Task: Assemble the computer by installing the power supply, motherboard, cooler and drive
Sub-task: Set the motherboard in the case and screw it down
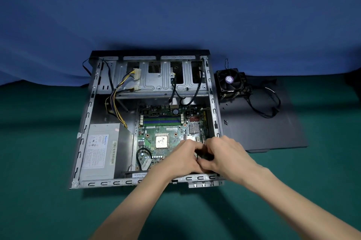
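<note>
An open metal computer case lies flat on the green table. Inside, the grey power supply sits at the near left and the green motherboard at the right, its bare CPU showing. My left hand and my right hand are together over the board's near right corner, fingers curled around a small dark part that they mostly hide. The black cooler with its fan stands outside the case on a dark side panel.
The drive cage spans the far end of the case, with yellow-and-black power cables hanging at its left. Black cables trail from the cooler. Small screws lie on the panel. A blue cloth backs the table.
</note>
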The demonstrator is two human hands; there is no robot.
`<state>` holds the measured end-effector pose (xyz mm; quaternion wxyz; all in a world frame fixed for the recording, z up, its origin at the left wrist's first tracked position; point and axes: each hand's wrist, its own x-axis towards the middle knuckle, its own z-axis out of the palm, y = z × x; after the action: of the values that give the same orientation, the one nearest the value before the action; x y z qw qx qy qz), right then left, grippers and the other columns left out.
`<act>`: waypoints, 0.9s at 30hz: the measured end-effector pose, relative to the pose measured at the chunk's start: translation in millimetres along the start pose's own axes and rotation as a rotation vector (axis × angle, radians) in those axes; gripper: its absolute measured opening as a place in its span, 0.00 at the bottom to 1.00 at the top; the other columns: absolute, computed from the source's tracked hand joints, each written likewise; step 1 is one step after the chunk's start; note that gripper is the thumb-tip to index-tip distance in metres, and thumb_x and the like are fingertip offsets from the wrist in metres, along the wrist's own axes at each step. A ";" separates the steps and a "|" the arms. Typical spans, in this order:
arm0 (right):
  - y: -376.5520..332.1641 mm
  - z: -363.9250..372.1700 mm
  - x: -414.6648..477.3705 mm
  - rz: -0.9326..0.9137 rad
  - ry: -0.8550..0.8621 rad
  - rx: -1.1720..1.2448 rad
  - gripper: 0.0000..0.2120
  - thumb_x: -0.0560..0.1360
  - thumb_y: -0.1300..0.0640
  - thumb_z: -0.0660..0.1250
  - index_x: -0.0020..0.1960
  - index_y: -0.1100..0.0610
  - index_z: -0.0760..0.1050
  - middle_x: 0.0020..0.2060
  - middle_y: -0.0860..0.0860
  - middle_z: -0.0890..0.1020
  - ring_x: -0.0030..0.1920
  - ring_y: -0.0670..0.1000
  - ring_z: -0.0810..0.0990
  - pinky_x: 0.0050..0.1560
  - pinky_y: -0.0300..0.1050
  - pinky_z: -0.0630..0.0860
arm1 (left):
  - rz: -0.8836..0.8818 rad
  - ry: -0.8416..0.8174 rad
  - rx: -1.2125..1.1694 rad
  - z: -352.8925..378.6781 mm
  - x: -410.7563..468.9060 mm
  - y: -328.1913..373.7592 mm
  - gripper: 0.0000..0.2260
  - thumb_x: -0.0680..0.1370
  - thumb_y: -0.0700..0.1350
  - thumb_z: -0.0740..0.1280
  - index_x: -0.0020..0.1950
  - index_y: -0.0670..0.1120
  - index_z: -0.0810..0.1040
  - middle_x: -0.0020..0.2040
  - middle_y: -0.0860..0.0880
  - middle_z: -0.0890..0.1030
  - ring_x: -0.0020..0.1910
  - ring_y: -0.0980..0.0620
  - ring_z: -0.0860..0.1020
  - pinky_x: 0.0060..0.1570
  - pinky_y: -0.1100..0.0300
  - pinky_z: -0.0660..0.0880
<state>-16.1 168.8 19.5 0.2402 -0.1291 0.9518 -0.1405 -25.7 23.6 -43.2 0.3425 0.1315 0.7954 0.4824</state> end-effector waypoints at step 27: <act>-2.1 -9.0 8.0 0.056 0.011 0.056 0.20 0.73 0.42 0.68 0.34 0.52 0.62 0.31 0.47 0.67 0.35 0.53 0.69 0.33 0.46 0.60 | -0.053 0.012 -0.038 -8.6 -1.2 11.0 0.08 0.68 0.38 0.75 0.35 0.51 0.81 0.34 0.50 0.81 0.33 0.56 0.73 0.40 0.53 0.77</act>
<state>-26.9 166.2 24.4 0.2423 -0.0949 0.9520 -0.1612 -31.9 22.6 -30.7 0.3527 0.1011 0.7914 0.4889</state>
